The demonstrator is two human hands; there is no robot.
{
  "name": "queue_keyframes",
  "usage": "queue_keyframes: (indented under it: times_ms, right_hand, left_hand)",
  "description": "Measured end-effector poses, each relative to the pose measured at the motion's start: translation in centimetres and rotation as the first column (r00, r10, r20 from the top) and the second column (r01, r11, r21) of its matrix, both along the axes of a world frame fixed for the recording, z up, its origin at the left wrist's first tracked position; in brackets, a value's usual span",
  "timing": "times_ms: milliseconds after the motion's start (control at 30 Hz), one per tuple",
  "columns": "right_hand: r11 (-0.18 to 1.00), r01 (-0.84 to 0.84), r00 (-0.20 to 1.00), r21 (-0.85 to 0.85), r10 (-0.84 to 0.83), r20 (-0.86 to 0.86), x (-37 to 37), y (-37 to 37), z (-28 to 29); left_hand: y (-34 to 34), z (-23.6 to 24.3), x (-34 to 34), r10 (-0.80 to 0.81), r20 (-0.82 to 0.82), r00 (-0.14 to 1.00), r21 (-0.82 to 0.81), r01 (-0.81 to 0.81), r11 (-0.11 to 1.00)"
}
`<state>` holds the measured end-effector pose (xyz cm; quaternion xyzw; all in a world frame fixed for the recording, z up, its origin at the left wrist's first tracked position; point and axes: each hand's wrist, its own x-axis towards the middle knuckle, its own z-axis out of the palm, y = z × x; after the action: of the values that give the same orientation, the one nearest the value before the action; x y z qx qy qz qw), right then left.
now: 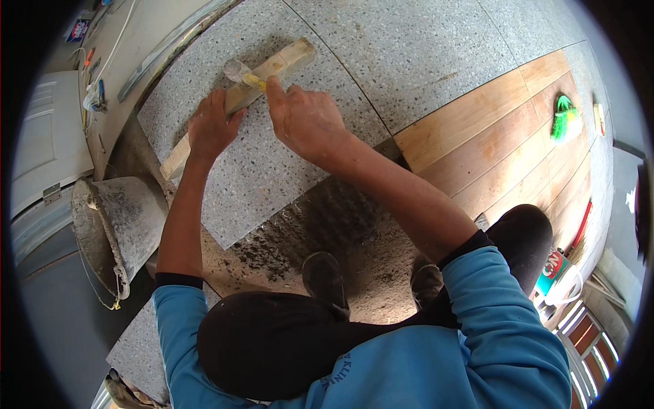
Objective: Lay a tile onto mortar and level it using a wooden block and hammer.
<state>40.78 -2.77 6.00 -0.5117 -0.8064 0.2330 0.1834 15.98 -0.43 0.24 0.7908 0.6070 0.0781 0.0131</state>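
Observation:
My left hand (214,128) is closed over a long wooden bar (294,56) that lies slantwise on a speckled grey floor tile (262,180). In my right hand (306,124) is a mallet (238,69) with a pale grey head and a yellow handle. The mallet's head is over the bar's far half; whether it touches the wood I cannot tell. Most of the handle is hidden by my fingers. At the tile's near edge, dark damp mortar (320,221) shows in front of my shoes.
A mortar-stained bucket (129,221) lies tipped at the left. Wood-look planks (477,143) cover the right side, with a bright green brush (564,119) on them. A teal container (550,273) stands at the far right, near a red-handled tool (582,223).

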Motion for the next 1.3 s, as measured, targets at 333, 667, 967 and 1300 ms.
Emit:
queue_keyframes:
  times_ms: [333, 667, 967, 1300]
  right_hand:
    - [1.000, -0.002, 0.999, 0.000, 0.002, 0.037, -0.1, 0.1, -0.3]
    - [0.997, -0.045, 0.999, 0.055, 0.046, -0.020, -0.4, -0.3, -0.3]
    - [0.997, -0.057, 0.998, 0.045, 0.058, -0.025, -0.9, -0.5, -0.1]
    - [0.998, -0.059, 0.998, -0.008, 0.060, 0.013, -1.2, -0.4, 0.3]
  left_hand:
    - [-0.1, 0.4, 0.6, 0.000, 0.001, 1.000, -0.049, 0.000, 0.999]
    - [-0.2, 0.5, 0.6, -0.031, 0.041, 0.999, 0.015, 0.030, 0.999]
    - [-0.2, 1.0, 1.1, -0.007, 0.038, 0.999, -0.021, 0.008, 1.000]
    - [-0.1, 1.0, 1.1, 0.008, 0.019, 1.000, -0.028, -0.008, 1.000]
